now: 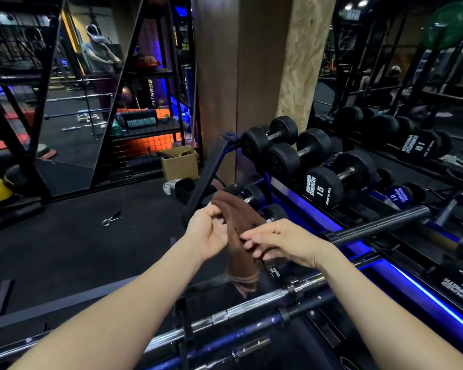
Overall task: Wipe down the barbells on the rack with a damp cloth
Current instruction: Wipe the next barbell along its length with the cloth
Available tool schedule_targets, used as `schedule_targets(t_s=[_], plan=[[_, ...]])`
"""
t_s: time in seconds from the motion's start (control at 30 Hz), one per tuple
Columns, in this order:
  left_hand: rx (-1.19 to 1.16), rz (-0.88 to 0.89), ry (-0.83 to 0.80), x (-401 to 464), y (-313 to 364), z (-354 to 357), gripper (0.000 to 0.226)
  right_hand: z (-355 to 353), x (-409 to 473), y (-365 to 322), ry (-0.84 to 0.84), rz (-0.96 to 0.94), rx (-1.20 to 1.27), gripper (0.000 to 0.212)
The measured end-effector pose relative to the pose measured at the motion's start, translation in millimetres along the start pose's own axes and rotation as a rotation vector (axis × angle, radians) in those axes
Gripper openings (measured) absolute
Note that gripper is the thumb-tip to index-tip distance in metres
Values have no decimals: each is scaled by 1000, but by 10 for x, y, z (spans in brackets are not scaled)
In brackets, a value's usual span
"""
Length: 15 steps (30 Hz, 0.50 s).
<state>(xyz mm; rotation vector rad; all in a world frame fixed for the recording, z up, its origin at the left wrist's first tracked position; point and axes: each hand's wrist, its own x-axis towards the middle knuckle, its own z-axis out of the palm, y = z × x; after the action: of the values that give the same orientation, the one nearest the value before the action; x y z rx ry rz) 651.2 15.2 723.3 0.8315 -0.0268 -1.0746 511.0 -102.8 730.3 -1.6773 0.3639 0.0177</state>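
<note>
A brown cloth [238, 228] hangs between my hands at the centre of the view, its lower end dangling over the bars. My left hand [207, 233] grips the cloth's upper part with curled fingers. My right hand [281, 243] pinches its middle from the right. Below the hands, a chrome barbell [251, 303] lies slanted across the rack, with a dark blue barbell [251, 325] alongside it nearer to me. A black bar sleeve [377, 227] juts out just right of my right hand.
Black dumbbells [321, 188] sit in rows on a blue-lit rack [401, 284] to the right. A wooden pillar [241, 76] stands ahead. A cardboard box [178, 162] and a collar clip [112, 218] lie on the dark rubber floor at left.
</note>
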Motion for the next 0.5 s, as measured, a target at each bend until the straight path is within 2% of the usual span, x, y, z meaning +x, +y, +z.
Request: schedule_targets(t_s=[0.1,0.17,0.2,0.27,0.33,0.4,0.5], plan=[[-40,-19,-75,-24,68,35,51,-134,136,179,391,92,-7,22],[-52,-4,-128,-39,84,76,58,-118,256,357,503,199,78,27],[-44,-14,-151,-59,75,118,59,-65,310,447,488,248,137,30],[24,-28,-166,-78,50,196,44,44,379,564,438,299,375,40],[99,8,-107,-80,52,234,30,65,353,520,407,204,719,44],[157,78,-55,-45,103,220,38,-43,272,431,379,86,910,45],[306,121,24,15,162,154,52,-199,163,333,328,-22,911,30]])
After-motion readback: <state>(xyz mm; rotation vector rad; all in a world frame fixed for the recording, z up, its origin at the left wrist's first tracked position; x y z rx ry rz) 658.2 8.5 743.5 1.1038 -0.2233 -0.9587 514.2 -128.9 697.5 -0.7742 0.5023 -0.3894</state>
